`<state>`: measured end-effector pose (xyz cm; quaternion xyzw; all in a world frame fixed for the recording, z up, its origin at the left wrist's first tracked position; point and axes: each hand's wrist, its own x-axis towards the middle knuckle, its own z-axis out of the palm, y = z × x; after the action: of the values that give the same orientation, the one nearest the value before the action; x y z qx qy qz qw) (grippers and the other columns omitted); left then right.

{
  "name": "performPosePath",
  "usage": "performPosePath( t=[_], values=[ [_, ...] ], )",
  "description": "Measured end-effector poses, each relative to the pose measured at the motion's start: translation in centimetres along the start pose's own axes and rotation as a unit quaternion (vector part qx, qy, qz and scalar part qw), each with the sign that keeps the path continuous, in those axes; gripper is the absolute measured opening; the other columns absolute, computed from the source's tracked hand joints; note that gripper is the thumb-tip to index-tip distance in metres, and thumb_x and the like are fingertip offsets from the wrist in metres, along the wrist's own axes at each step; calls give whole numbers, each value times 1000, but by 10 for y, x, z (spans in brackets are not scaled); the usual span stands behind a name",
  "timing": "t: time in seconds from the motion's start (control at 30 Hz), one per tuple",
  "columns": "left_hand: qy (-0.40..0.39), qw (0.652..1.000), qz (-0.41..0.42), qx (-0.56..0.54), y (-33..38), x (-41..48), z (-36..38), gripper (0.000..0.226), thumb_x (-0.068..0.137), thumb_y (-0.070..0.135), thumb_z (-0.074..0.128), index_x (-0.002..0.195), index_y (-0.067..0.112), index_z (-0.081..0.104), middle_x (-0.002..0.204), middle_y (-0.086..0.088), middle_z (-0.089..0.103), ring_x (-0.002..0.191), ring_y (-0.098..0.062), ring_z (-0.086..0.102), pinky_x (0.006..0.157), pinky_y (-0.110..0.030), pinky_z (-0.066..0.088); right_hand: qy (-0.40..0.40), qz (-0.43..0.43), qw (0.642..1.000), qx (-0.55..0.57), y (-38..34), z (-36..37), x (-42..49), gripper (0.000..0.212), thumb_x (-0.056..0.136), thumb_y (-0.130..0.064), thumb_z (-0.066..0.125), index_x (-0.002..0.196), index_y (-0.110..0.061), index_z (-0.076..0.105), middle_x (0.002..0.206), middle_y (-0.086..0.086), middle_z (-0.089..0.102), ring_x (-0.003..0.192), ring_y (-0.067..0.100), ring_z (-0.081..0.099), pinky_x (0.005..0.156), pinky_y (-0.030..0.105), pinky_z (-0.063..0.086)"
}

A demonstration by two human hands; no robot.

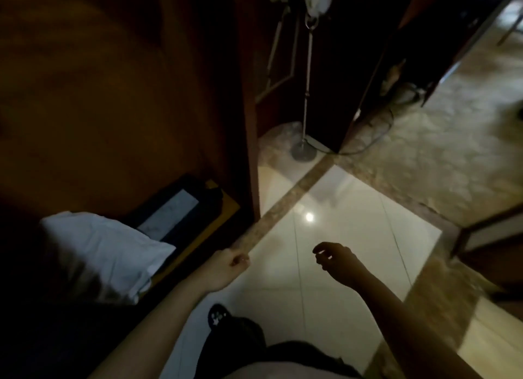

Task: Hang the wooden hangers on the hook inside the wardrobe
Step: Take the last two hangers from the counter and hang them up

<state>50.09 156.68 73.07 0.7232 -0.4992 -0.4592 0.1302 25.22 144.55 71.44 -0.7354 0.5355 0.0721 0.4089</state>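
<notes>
Very dim light, much blur.

Nearest: the person's dark clothing along the bottom edge, and a dark shoe with a white pattern (217, 315) on the glossy white floor tiles (353, 231).

Both bare forearms reach forward over the tiles. The left hand (227, 265) is clenched, fingers folded into the palm; nothing shows in it. The right hand (335, 260) hangs relaxed, fingers loosely bent, thumb and forefinger apart, grasping nothing. The hands are well apart.

Left of the left arm: a white, soft, pillow-like bundle (99, 251). Just beyond it, a flat black item with a pale grey rectangle on top (172, 211), lying on a yellow board (226, 206).

These sit at the foot of the dark brown wooden wardrobe (113, 90), which fills the left half of the view. Its upright edge meets the floor beside a brown speckled stone band (283, 206) that crosses the tiles on a slant. The wooden hangers and the hook cannot be made out anywhere in this darkness.

A bright light reflection (309, 217) lies on the tiles past the hands.

Farther: a thin grey metal stand with a round base (304, 152), upright, with white rounded shapes near its top. Just right of it, a tall black cabinet (339, 67), with a dark cable (379, 135) looping at its foot. Far right: beige mottled stone flooring (452, 152).
</notes>
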Motion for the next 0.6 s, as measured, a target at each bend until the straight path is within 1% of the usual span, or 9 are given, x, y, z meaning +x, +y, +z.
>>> performPosePath(
  t=[0.07,0.13,0.2,0.27,0.33,0.43,0.47,0.53,0.6],
  values=[
    [-36,999,-25,-5,-9,2,38,17,95,26,47,92,18,62,91,-3,63,93,-19,60,83,-30,48,-13,47,998,25,44,15,-20,26,93,-27,47,114,-20,61,107,7,67,95,22,64,86,33,50],
    [-61,997,-49,2,-16,4,69,14,95,23,47,89,19,59,87,-2,61,92,-22,60,81,-30,48,-29,93,994,43,84,31,-41,28,94,-25,45,117,-16,60,109,9,66,96,23,64,85,33,50],
    [-83,994,-71,24,-24,5,93,19,95,20,47,80,17,58,83,-1,60,85,-20,59,71,-27,47,-47,139,988,56,117,46,-63,30,95,-24,44,119,-13,59,110,10,66,94,23,64,81,30,49],
    [-107,988,-101,37,-32,5,111,23,96,20,46,75,15,55,78,-2,55,77,-15,52,61,-22,39,-62,188,976,85,145,59,-83,29,96,-20,44,119,-9,58,104,11,65,83,21,61,71,26,49],
    [-128,982,-134,38,-41,7,124,22,96,22,45,78,12,51,84,-9,53,80,-20,52,66,-25,37,-72,238,960,130,171,71,-102,29,96,-13,44,119,-1,57,99,18,64,78,21,58,66,26,51],
    [-132,977,-161,35,-51,10,136,22,97,22,43,77,15,49,79,-6,52,80,-24,54,66,-28,38,-70,299,938,161,198,83,-129,30,95,-6,43,119,4,57,112,25,63,84,24,58,61,19,49],
    [-133,976,-169,31,-51,12,140,20,97,22,43,80,15,52,80,-5,53,80,-22,54,66,-28,39,-69,312,932,169,203,85,-137,30,95,-6,44,119,3,58,116,23,62,89,26,59,63,19,48],
    [-148,971,-181,36,-53,18,147,20,97,23,43,93,11,58,90,-6,58,87,-22,56,71,-28,41,-72,334,924,172,210,92,-147,30,94,-7,45,120,0,59,124,17,59,109,27,57,83,26,44],
    [-158,968,-190,53,-52,29,150,24,97,24,42,102,8,60,98,-8,59,96,-24,58,76,-28,42,-63,364,908,199,214,98,-149,29,94,-6,46,119,1,59,127,18,56,118,30,52,97,31,40]
  ],
)
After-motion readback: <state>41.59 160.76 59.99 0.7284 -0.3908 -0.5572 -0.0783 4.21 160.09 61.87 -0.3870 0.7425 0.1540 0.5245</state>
